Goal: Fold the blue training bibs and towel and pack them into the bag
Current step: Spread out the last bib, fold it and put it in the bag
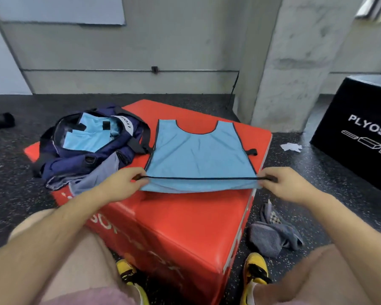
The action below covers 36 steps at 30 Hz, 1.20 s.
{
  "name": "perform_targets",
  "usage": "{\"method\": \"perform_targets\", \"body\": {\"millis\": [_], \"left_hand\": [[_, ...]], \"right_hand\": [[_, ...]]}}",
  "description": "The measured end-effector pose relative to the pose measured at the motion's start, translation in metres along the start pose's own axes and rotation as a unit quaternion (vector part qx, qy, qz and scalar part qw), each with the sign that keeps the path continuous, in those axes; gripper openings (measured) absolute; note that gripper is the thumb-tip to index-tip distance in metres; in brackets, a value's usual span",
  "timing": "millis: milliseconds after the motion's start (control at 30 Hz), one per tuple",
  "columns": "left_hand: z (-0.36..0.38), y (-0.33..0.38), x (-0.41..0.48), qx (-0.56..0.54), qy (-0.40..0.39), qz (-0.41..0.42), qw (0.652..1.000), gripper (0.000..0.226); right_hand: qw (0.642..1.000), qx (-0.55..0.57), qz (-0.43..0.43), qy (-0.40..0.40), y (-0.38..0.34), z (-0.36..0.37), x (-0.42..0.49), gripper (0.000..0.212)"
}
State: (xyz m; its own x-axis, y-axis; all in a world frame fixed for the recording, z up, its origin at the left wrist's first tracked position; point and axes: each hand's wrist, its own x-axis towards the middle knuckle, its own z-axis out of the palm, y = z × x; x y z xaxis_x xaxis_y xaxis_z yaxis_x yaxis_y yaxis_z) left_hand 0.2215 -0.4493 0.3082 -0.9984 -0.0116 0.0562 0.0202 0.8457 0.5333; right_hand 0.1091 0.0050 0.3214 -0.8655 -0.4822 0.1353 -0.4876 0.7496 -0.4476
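A light blue training bib (198, 155) with dark trim lies flat on the red soft box (185, 227), neck hole away from me. My left hand (123, 183) pinches its near left corner and my right hand (282, 183) pinches its near right corner, the hem stretched taut between them. To the left stands the open navy bag (79, 159), with folded blue bibs (86, 135) inside. A grey towel (273, 236) lies crumpled on the floor to the right of the box.
A black plyo box (356, 137) stands at the right. A scrap of white paper (291, 147) lies on the dark speckled floor. A concrete pillar (295, 62) and wall rise behind. My knees and yellow shoes (256, 274) flank the box's near corner.
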Motion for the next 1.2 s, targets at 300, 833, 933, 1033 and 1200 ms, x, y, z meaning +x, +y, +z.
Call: {"method": "perform_targets", "body": {"millis": [300,833,933,1033,1200], "left_hand": [[-0.061,0.031,0.004,-0.13,-0.044,0.014,0.99,0.031],[-0.032,-0.006,0.165,-0.041,0.07,-0.107,0.991,0.025],[-0.012,-0.019,0.206,-0.027,0.088,-0.137,0.986,0.022],[0.008,-0.035,0.241,-0.026,0.089,-0.168,0.981,0.019],[0.03,-0.06,0.275,0.024,0.09,-0.181,0.979,0.015]], "right_hand": [[0.977,0.206,0.039,-0.038,-0.024,-0.061,0.009,0.007],[0.983,0.091,0.155,-0.022,0.036,-0.019,0.155,0.035],[0.986,0.062,0.156,0.007,0.046,0.001,0.192,0.033],[0.984,0.048,0.168,0.025,0.055,0.022,0.222,0.028],[0.987,0.011,0.154,0.04,0.075,0.051,0.252,0.031]]}}
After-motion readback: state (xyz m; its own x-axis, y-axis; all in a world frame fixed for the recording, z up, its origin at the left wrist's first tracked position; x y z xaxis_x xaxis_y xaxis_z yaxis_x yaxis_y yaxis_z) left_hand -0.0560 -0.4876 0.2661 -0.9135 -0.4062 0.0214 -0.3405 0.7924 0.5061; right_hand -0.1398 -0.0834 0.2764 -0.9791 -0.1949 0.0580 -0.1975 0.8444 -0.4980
